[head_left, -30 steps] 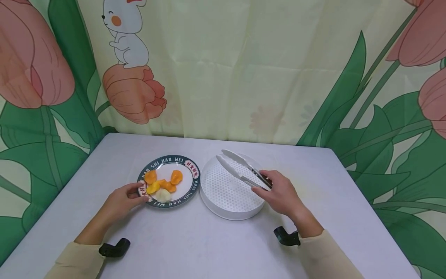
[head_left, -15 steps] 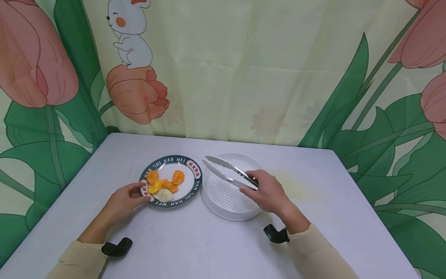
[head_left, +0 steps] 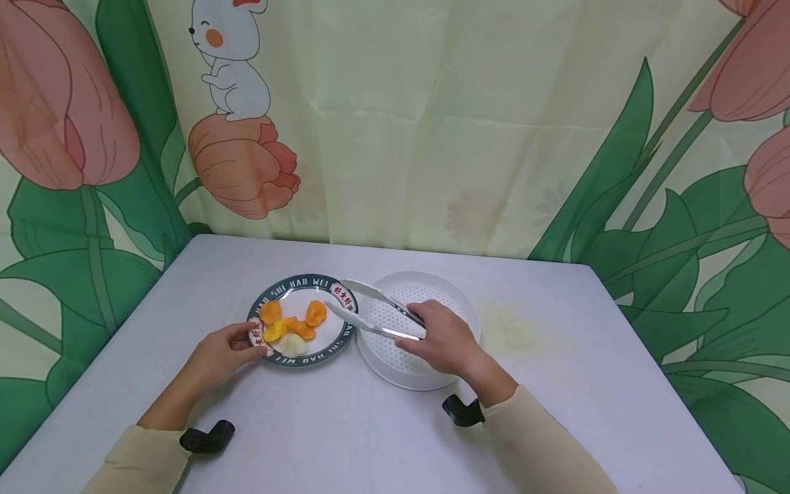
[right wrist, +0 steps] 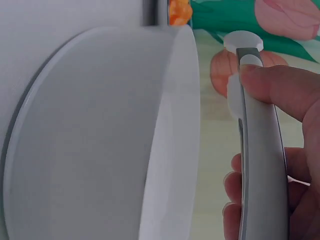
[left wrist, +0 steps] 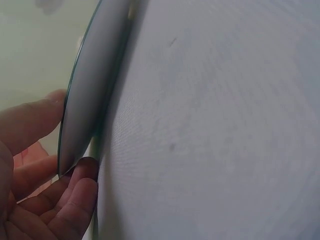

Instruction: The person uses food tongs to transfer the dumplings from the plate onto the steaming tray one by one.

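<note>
In the head view, a round plate [head_left: 304, 281] with a dark patterned rim bears several small orange and yellow pieces [head_left: 296, 328] and one pale piece [head_left: 291, 345]. My left hand [head_left: 217, 358] pinches the plate's left edge; in the left wrist view the thumb is at the rim and fingers reach beneath the plate [left wrist: 92, 95]. Metal tongs [head_left: 353, 318] with pale tips are held in my right hand [head_left: 441, 337], their arms spread. The tips hover over the plate's right side, with nothing between them. Under the tongs stands a round white tray [head_left: 407, 382] with a perforated bottom.
All of this stands on a table with a white cloth [head_left: 333, 432]. The tray sits right beside the plate. A curtain [head_left: 395, 137] printed with tulips and a white animal hangs behind the table.
My right hand has moved left with the tongs, from above the white tray until the tips reached over the plate. My left hand still holds the plate's edge.
</note>
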`<state>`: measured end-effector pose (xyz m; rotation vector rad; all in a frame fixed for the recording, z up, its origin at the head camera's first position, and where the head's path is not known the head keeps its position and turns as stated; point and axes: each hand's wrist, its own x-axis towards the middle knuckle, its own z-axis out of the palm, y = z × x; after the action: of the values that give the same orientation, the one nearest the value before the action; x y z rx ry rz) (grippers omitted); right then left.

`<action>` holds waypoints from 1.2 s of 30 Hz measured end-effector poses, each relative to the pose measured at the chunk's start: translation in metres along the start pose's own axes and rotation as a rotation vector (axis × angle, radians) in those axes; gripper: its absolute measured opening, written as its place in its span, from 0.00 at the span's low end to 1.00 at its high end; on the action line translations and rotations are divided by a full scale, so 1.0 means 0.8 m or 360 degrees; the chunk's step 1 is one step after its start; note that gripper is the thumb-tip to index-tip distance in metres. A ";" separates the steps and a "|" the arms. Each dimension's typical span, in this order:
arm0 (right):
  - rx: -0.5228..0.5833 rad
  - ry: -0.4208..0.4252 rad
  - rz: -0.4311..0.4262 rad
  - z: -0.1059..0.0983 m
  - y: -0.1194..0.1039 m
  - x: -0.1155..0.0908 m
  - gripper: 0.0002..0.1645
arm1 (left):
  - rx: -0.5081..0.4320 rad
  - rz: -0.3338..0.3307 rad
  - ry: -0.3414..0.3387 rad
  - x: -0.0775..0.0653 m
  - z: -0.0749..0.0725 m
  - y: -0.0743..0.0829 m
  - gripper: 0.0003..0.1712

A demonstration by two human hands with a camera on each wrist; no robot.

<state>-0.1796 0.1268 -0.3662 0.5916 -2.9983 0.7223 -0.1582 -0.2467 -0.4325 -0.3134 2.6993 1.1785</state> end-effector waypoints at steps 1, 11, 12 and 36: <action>-0.0010 -0.0023 0.0003 0.001 -0.004 0.003 0.35 | 0.0002 0.0000 0.0000 0.000 0.000 0.000 0.45; -0.0096 -0.0240 -0.0003 0.015 -0.032 0.025 0.34 | 0.0008 0.0020 -0.0002 -0.002 -0.001 0.004 0.44; -0.0113 -0.0259 -0.0003 0.016 -0.034 0.026 0.35 | 0.0010 0.0020 -0.0002 -0.002 -0.001 0.005 0.45; -0.0313 -0.0357 0.0060 0.030 -0.078 0.044 0.33 | -0.0016 -0.0012 -0.0017 -0.003 -0.001 0.003 0.46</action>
<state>-0.1874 0.0521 -0.3571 0.6472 -3.2400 0.3767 -0.1567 -0.2457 -0.4300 -0.3176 2.6815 1.1885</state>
